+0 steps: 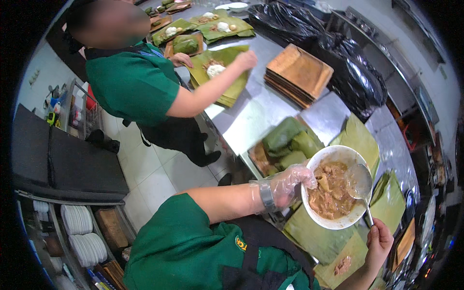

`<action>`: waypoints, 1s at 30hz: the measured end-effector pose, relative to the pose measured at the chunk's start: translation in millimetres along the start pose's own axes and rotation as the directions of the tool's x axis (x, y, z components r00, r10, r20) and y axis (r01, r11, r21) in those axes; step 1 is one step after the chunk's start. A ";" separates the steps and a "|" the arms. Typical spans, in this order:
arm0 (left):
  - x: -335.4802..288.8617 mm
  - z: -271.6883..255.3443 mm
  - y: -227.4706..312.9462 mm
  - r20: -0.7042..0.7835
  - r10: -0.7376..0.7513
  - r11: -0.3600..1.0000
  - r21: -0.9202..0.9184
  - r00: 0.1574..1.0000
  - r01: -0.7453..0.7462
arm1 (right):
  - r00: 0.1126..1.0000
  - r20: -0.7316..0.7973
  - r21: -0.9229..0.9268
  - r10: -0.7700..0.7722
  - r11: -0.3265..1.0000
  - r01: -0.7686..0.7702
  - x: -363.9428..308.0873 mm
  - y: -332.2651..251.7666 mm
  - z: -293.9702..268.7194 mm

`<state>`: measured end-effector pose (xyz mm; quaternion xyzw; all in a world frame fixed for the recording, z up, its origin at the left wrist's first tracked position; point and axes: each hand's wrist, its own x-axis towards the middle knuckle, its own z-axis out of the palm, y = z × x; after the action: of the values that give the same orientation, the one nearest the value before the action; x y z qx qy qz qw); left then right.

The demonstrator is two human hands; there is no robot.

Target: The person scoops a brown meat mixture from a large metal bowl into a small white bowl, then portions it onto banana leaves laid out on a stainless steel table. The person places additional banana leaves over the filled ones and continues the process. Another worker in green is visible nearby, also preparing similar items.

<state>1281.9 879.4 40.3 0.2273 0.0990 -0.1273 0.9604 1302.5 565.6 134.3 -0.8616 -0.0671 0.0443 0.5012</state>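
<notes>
My left hand, in a clear plastic glove, grips the rim of a white bowl filled with brown stewed meat. My right hand, bare, holds the handle of a metal spoon whose scoop rests inside the bowl at its right side. The bowl is held above flat banana leaves spread on the steel counter. One leaf near my right wrist carries a small portion of the brown meat.
Folded green leaf parcels lie on a wooden tray beyond the bowl. A stack of square wooden trays and black plastic bags sit farther along. A co-worker in green reaches to a leaf holding rice. White plates are stacked below left.
</notes>
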 end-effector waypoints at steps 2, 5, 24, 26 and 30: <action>-3.9 -6.7 36.3 0.045 0.119 0.993 -0.022 0.992 -0.119 | 1.000 -0.006 -0.091 -0.014 0.996 0.013 23.3 -17.6 31.3; -5.8 -19.4 91.4 0.064 0.215 0.975 -0.062 0.974 -0.212 | 0.999 0.039 -0.049 -0.007 0.999 0.009 51.6 -43.4 79.5; 12.1 -120.2 171.6 0.039 0.073 0.975 0.206 0.997 -0.080 | 0.909 -0.044 -0.646 -0.415 0.706 0.291 52.0 -101.0 197.7; 13.5 -114.6 165.6 0.073 0.061 0.972 0.224 0.996 -0.075 | 0.908 -0.052 -0.663 -0.416 0.694 0.280 35.7 -95.8 195.2; 22.0 -89.0 131.6 0.139 -0.062 0.971 0.236 0.988 0.028 | 0.899 -0.106 -0.696 -0.426 0.677 0.239 1.3 -68.3 157.6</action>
<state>1329.1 1029.8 10.9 0.3264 0.0181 -0.1763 0.9285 1276.2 734.4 115.8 -0.9536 -0.1689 -0.1884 0.1632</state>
